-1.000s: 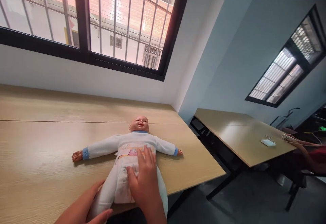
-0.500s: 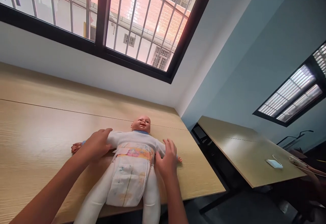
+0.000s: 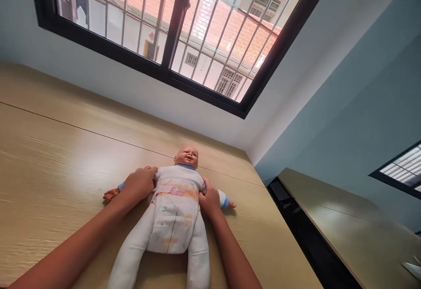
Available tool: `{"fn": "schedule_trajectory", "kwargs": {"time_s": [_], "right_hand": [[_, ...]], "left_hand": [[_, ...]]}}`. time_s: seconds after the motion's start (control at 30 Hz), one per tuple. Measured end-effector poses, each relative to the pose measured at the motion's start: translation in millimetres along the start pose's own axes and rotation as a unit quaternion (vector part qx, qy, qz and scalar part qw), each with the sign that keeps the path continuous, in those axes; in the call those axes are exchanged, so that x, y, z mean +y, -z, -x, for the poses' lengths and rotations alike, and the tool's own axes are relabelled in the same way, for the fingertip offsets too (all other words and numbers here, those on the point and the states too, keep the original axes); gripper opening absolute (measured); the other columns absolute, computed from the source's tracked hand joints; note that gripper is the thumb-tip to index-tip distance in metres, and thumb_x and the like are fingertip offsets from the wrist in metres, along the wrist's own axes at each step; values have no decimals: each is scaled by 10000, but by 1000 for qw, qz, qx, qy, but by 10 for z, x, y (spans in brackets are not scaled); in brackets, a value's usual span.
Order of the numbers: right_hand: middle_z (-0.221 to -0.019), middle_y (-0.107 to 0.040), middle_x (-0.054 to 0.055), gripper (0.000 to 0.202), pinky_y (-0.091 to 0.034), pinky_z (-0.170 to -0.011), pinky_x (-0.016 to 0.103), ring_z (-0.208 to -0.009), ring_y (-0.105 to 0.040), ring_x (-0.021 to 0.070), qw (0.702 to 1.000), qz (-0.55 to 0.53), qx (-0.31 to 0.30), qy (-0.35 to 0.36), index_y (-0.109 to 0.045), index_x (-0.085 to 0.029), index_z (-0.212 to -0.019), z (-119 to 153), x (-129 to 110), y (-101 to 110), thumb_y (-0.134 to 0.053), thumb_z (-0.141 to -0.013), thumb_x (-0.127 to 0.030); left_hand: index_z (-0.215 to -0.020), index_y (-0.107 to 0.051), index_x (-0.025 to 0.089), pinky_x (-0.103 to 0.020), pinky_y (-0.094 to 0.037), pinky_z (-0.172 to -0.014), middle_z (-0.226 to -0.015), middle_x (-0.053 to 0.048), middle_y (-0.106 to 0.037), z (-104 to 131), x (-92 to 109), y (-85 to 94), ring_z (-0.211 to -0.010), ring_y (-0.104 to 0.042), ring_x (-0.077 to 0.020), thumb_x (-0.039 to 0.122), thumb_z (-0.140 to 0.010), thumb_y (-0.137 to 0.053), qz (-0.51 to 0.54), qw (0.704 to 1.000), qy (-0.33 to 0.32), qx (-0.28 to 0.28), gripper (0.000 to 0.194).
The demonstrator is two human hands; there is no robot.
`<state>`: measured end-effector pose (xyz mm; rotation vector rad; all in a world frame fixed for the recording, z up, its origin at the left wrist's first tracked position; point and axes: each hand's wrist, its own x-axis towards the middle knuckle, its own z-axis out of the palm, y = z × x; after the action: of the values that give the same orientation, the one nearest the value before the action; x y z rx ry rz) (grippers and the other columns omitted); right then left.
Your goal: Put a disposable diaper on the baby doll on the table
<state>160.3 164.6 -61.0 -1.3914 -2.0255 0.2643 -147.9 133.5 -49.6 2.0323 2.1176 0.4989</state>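
A baby doll [image 3: 180, 174] lies on its back on the wooden table, head toward the window wall and legs toward me. It wears a white top with blue cuffs and a printed diaper [image 3: 171, 223] fastened round its waist. My left hand [image 3: 140, 184] is closed round the doll's side and upper arm near the armpit, on the left of the picture. On the opposite side, my right hand [image 3: 209, 196] grips the torso and upper arm, thumb at the diaper's upper edge. Parts of the doll's arms are covered by my hands.
The light wooden table [image 3: 72, 166] has a seam running across it and meets the white wall below a barred window [image 3: 164, 72]. Its right edge drops to a dark gap. Beyond stands a second table [image 3: 348, 219] with a white object [image 3: 412, 269] on it.
Both hands have closed in on the doll's sides, the right fingers curling over its arm. The view has swung left, and the doll's legs lie farther onto the table.
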Motion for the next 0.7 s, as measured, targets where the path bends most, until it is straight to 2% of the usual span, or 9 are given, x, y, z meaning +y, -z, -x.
{"fn": "schedule_trajectory", "kwargs": {"time_s": [0.1, 0.17, 0.33, 0.43, 0.5, 0.57, 0.63, 0.7], "right_hand": [[-1172, -732, 144, 550, -469, -969, 414, -1095, -642, 315, 999, 44, 13, 16, -665, -174, -1300, -46, -63, -233, -500, -777, -138], [-1183, -725, 153, 554, -457, -983, 427, -1106, -632, 317, 998, 57, 21, 29, -651, -160, -1322, -34, -55, -302, -469, -799, -136], [-1150, -710, 149, 511, -461, -974, 455, -1074, -614, 312, 996, 32, 39, 68, -641, -159, -1285, 21, 45, -278, -465, -806, -132], [-1116, -686, 131, 391, -480, -976, 448, -1068, -601, 293, 989, -43, 85, 111, -652, -174, -1153, 38, 75, -237, -482, -806, -113], [-1086, -670, 110, 273, -491, -977, 437, -1064, -600, 275, 979, -96, 117, 139, -647, -198, -1055, 49, 62, -212, -491, -848, -112], [-1031, -661, 88, 189, -499, -954, 426, -1025, -604, 259, 970, -130, 124, 165, -639, -217, -981, 63, 26, -186, -494, -902, -125], [-987, -655, 75, 165, -504, -913, 411, -977, -604, 248, 963, -154, 105, 195, -640, -222, -951, 83, -21, -157, -494, -942, -145], [-962, -652, 68, 161, -504, -875, 390, -942, -602, 237, 957, -180, 78, 215, -643, -221, -940, 110, -64, -129, -493, -977, -175]], "left_hand": [[-1328, -658, 184, -463, -489, -845, -1249, -185, -711, 52, -72, 4, -1112, -660, -393, 176, -965, -426, -14, 1000, 20, 19, 431], [-1320, -669, 198, -471, -491, -871, -1246, -174, -714, 68, -78, -8, -1119, -658, -386, 179, -971, -432, -11, 999, 19, 25, 423], [-1314, -682, 212, -455, -500, -942, -1257, -164, -721, 83, -95, 24, -1144, -667, -357, 206, -941, -506, 27, 999, 16, 32, 412], [-1371, -654, 203, -400, -512, -988, -1362, -152, -689, 235, -95, 87, -1201, -668, -316, 246, -938, -505, 62, 997, 17, 43, 460], [-1385, -641, 212, -360, -521, -1006, -1419, -118, -669, 420, -41, 125, -1241, -663, -290, 322, -975, -471, 130, 990, 14, 57, 457], [-1347, -656, 219, -353, -533, -1012, -1390, -93, -694, 622, 72, 146, -1239, -671, -289, 452, -1001, -465, 235, 970, 4, 61, 459], [-1304, -667, 206, -389, -528, -1033, -1337, -104, -717, 780, 223, 142, -1233, -668, -313, 569, -979, -504, 306, 950, -9, 66, 514], [-1283, -664, 180, -435, -504, -1065, -1326, -136, -708, 853, 366, 119, -1247, -646, -339, 620, -945, -548, 297, 951, -17, 84, 567]]}}
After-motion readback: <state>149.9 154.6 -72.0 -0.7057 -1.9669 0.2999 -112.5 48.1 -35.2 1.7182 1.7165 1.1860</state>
